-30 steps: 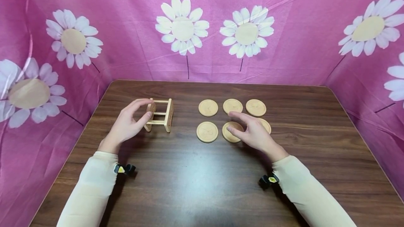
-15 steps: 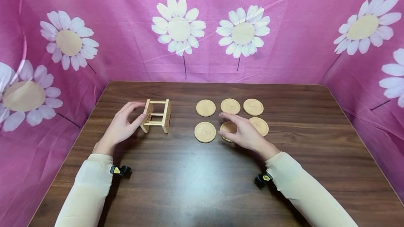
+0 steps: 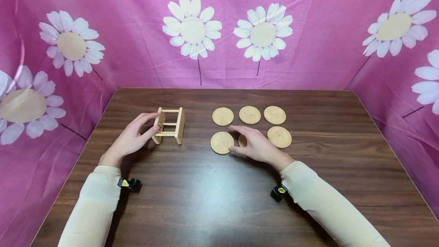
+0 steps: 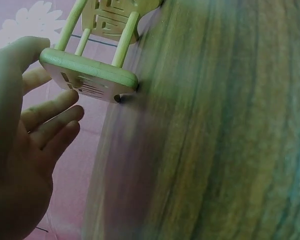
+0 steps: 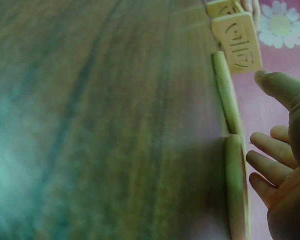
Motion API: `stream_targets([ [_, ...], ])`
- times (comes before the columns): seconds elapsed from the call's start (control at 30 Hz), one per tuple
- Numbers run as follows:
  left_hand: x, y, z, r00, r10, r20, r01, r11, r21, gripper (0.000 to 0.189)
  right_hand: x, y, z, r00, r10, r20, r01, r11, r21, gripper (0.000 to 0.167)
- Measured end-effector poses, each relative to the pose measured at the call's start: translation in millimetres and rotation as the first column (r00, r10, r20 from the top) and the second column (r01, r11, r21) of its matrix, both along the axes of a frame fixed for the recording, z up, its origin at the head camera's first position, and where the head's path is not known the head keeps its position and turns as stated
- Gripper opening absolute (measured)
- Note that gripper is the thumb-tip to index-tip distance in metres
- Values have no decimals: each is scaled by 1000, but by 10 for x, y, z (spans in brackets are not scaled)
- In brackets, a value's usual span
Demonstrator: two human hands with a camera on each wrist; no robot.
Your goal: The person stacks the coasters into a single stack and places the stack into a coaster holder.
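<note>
A small wooden coaster holder (image 3: 179, 129), two carved panels joined by rods, stands at the left of the table. My left hand (image 3: 132, 136) is at its left panel, thumb and index fingertips right at the panel and the other fingers loosely spread in the left wrist view. Round wooden coasters lie flat in two rows to the right. Above the front row hovers my right hand (image 3: 255, 146), thumb and fingers apart with nothing between them. It mostly hides the middle front coaster (image 3: 242, 141); its fingertips overlap the right edge of the left front coaster (image 3: 221, 143).
Along the back row lie a left coaster (image 3: 223, 116), a middle coaster (image 3: 249, 115) and a right coaster (image 3: 274, 115). Another coaster (image 3: 279, 137) lies right of my right hand. The brown wooden table (image 3: 205, 201) meets a pink flowered cloth (image 3: 226, 68) behind and at both sides.
My right hand has moved left across the front row, uncovering the right front coaster and part of the back row. My left hand has drawn back slightly left; the view has shifted a little.
</note>
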State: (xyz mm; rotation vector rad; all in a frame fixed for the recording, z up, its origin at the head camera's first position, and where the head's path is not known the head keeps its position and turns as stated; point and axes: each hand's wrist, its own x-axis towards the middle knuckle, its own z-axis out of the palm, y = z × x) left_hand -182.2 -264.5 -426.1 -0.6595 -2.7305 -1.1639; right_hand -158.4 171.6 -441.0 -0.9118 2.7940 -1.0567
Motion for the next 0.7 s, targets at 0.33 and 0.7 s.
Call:
stream_targets([
  [0.33,-2,-2,-20,999,-17,49,17,1000,7,49,-18,-67,-9,1000,22,-4,-22,998,56,73],
  [0.7,-11,-7,-43,994,-40,100,36,998,42,50,-8,-115,-62,996,18,-82,-5,987,159,79],
])
